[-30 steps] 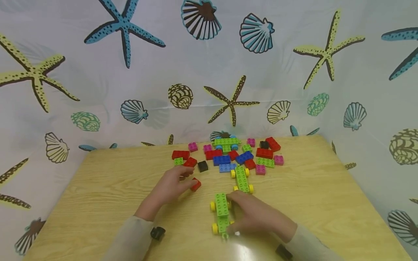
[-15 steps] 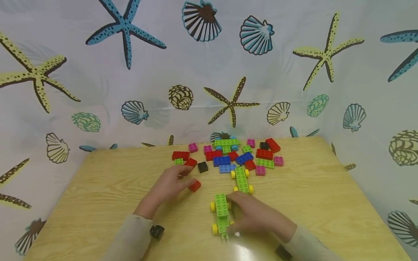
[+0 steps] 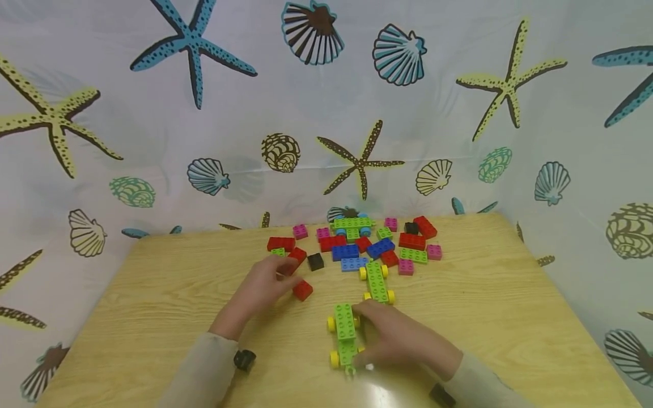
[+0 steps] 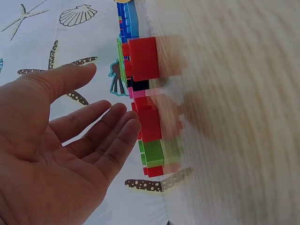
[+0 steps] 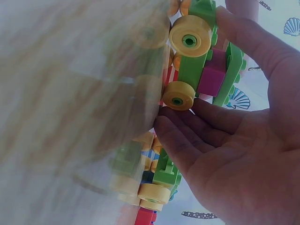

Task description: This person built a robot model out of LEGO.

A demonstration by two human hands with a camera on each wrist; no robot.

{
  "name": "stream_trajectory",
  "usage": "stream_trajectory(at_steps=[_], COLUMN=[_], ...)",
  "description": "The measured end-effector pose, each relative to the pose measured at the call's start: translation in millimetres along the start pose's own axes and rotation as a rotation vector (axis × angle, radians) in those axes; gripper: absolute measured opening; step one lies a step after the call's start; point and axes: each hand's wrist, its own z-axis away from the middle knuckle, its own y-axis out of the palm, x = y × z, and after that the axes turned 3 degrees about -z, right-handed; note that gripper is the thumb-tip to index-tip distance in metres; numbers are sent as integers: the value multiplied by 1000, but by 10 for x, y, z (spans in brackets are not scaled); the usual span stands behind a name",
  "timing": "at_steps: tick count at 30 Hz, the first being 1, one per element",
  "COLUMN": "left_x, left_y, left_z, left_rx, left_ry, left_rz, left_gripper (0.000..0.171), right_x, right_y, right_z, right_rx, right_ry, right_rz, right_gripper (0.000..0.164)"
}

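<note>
My left hand (image 3: 262, 286) hovers over the table with thumb and fingers apart and nothing between them. A small red brick (image 3: 303, 290) lies beside its thumb, and another red brick (image 3: 298, 258) is near its fingers. My right hand (image 3: 398, 334) rests along the right side of a green toy car (image 3: 346, 326) with yellow wheels. In the right wrist view, its loosely bent fingers reach a yellow wheel (image 5: 179, 95), while the thumb is at the other end. A magenta brick (image 5: 212, 74) sits between the car's base and its raised green brick (image 5: 230, 75).
A second green car base (image 3: 376, 280) with yellow wheels stands behind the right hand. At the back is a green car (image 3: 352, 224) with blue wheels. Several loose bricks lie around it, including a blue brick (image 3: 345, 252) and a black brick (image 3: 316, 261). A patterned cloth surrounds the table.
My left hand has shifted very slightly left, away from the small red brick. The right hand and the green car stay where they were.
</note>
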Motion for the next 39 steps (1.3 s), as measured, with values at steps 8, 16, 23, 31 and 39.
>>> stream_trajectory(at_steps=[8,16,23,31,39], left_x=[67,94,50,-7,-30], left_y=[-13,-36,-22,89,161], left_z=[-45,-81,-73,-59,-52], left_rx=[-17,-20,-4,52,73], left_ry=[9,-1,13,-31,-57], left_rz=[-27,-33,-27,-29,-50], left_gripper=[52,53,50,47,47], right_x=[8,8,12,24,17], right_y=[3,-2,-3,-4,-4], right_z=[13,13,7,7,11], right_rx=[-3,-11,-12,-4,-1], right_ry=[-6,-11,-6,8,13], right_rz=[-3,2,1,-6,-4], right_gripper=[103,103,104,105,104])
